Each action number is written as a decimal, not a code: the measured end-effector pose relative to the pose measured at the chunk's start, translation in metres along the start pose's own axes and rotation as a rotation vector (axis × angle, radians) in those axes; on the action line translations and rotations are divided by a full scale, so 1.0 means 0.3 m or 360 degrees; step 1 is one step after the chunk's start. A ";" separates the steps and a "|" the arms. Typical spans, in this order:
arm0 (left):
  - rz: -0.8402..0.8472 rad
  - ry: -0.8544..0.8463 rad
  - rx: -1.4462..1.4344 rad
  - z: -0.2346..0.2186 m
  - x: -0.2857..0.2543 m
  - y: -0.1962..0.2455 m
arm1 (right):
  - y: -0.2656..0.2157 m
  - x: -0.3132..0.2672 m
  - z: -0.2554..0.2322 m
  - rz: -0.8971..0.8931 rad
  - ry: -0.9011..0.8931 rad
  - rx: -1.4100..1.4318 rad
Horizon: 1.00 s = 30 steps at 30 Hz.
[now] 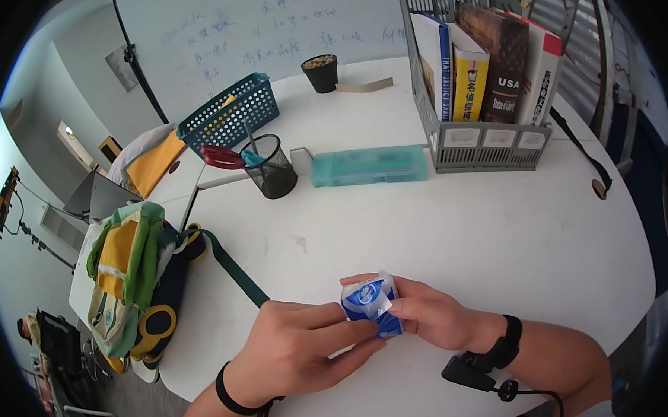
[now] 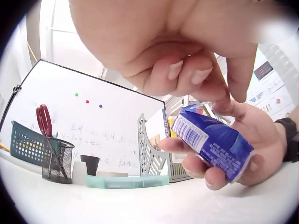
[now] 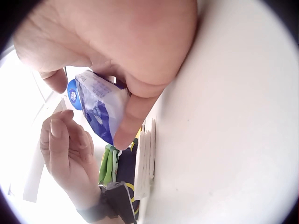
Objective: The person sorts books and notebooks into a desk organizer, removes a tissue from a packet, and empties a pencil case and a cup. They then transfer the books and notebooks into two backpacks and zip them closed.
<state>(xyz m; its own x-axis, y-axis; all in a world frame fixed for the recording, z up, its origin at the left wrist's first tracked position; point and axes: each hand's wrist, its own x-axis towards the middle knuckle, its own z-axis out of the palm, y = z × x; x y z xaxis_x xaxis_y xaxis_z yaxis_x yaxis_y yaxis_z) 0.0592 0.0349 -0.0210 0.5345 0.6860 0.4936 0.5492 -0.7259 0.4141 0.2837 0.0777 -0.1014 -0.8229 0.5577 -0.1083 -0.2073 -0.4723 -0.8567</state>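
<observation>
A small blue and white soft plastic pack (image 1: 371, 301) is held close over the table's near side. My right hand (image 1: 439, 316) grips it, thumb over its front and fingers behind. A barcode and fine print show on the pack (image 2: 212, 142) in the left wrist view. A blue oval label (image 3: 74, 94) stands at its edge in the right wrist view. My left hand (image 1: 295, 352) reaches in from the left, fingertips right at the pack. In the right wrist view, that left hand (image 3: 65, 154) has loosely bent fingers, with nothing visible between them.
A green and yellow backpack (image 1: 128, 281) lies at the left, its dark strap reaching toward my left hand. Farther back stand a mesh pen cup (image 1: 273, 170) with red-handled scissors, a teal case (image 1: 369, 166), a blue basket (image 1: 229, 112), a black pot (image 1: 321, 76) and a grey book rack (image 1: 488, 149).
</observation>
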 end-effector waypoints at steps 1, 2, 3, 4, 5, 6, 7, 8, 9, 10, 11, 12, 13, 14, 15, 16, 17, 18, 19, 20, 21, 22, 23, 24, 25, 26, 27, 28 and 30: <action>0.0033 -0.0016 -0.0010 0.007 0.002 0.002 | -0.001 0.003 0.003 0.0001 0.0029 0.0081; 0.0063 -0.0034 -0.0021 0.011 0.001 0.003 | 0.000 0.005 0.005 0.0005 0.0058 0.0163; 0.0117 -0.0080 0.0014 0.001 0.000 -0.001 | 0.000 0.005 0.006 0.0008 0.0056 0.0166; 0.0115 -0.0082 0.0013 0.004 -0.004 -0.001 | -0.002 0.004 0.006 0.0010 0.0052 0.0182; 0.0019 -0.0060 0.0010 0.008 -0.010 0.001 | -0.003 0.002 0.005 0.0010 0.0049 0.0197; -0.0075 -0.0036 0.0009 0.012 -0.014 0.002 | 0.002 0.001 0.000 0.0009 0.0050 0.0196; -0.0072 -0.0034 0.0011 0.017 -0.015 -0.001 | 0.010 0.002 -0.009 -0.0035 -0.0003 0.0157; -0.0211 -0.0053 0.0053 0.025 -0.016 -0.005 | 0.013 0.004 -0.014 -0.0079 -0.0058 0.0117; -0.0354 -0.0073 0.0094 0.028 -0.016 -0.008 | 0.010 0.005 -0.011 -0.0079 -0.0060 0.0115; -0.0357 -0.0072 0.0095 0.025 -0.014 -0.007 | 0.008 0.005 -0.007 -0.0099 -0.0056 0.0051; -0.0474 -0.0178 0.0020 0.022 -0.010 -0.004 | 0.008 0.005 -0.003 -0.0117 -0.0050 -0.0010; -0.0591 -0.0284 -0.0057 0.020 -0.009 -0.001 | 0.010 0.005 -0.003 -0.0112 -0.0050 -0.0005; -0.0594 -0.0285 -0.0059 0.018 -0.007 0.004 | 0.007 0.006 -0.003 -0.0128 -0.0044 -0.0057; -0.0703 -0.0380 -0.0250 0.015 -0.003 0.010 | 0.004 0.005 -0.002 -0.0147 -0.0038 -0.0111; -0.0808 -0.0472 -0.0439 0.013 0.000 0.013 | 0.001 0.002 0.004 -0.0147 -0.0038 -0.0114; -0.0805 -0.0468 -0.0439 0.017 -0.006 0.009 | -0.002 -0.001 0.013 -0.0211 -0.0026 -0.0213; -0.0670 -0.0442 -0.0461 0.023 -0.020 -0.001 | -0.005 -0.003 0.017 -0.0275 -0.0013 -0.0311; -0.0538 -0.0418 -0.0484 0.026 -0.029 -0.007 | -0.007 -0.001 0.014 -0.0274 -0.0014 -0.0310; -0.0541 -0.0421 -0.0486 0.014 -0.022 -0.003 | -0.009 0.002 0.007 -0.0200 -0.0008 -0.0341; -0.0540 -0.0400 -0.0453 -0.007 -0.009 0.006 | -0.010 0.003 0.001 -0.0123 -0.0001 -0.0370; -0.0539 -0.0378 -0.0420 -0.022 -0.003 0.007 | -0.014 -0.001 -0.001 -0.0117 -0.0001 -0.0365; -0.0542 -0.0378 -0.0422 -0.033 -0.011 -0.006 | -0.022 -0.007 -0.002 -0.0039 0.0035 -0.0276; -0.0620 -0.0294 -0.0450 -0.048 -0.023 -0.025 | -0.027 -0.011 -0.003 0.0037 0.0071 -0.0189; -0.0696 -0.0207 -0.0475 -0.064 -0.029 -0.039 | -0.018 -0.008 -0.013 0.0036 0.0070 -0.0191; -0.0750 -0.0337 -0.0320 -0.086 -0.019 -0.036 | -0.002 0.001 -0.027 0.0021 0.0117 -0.0119; -0.0749 -0.0335 -0.0319 -0.086 -0.019 -0.046 | 0.003 0.008 -0.031 0.0007 0.0164 -0.0046; -0.0615 -0.0475 -0.0095 -0.078 -0.022 -0.063 | -0.004 0.010 -0.027 -0.0041 0.0171 -0.0006; -0.0481 -0.0613 0.0125 -0.070 -0.027 -0.073 | -0.016 0.007 -0.018 -0.0034 0.0174 -0.0003; -0.0658 -0.0806 0.0082 -0.054 -0.031 -0.056 | -0.034 -0.002 -0.004 -0.0034 0.0177 0.0003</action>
<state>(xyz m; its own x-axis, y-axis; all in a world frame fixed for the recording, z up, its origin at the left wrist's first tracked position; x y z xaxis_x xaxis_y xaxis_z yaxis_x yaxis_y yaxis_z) 0.0346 0.0401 -0.0202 0.5024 0.8556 -0.1245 0.7974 -0.4028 0.4493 0.2869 0.0831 -0.0932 -0.7544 0.6401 -0.1455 -0.2254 -0.4608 -0.8584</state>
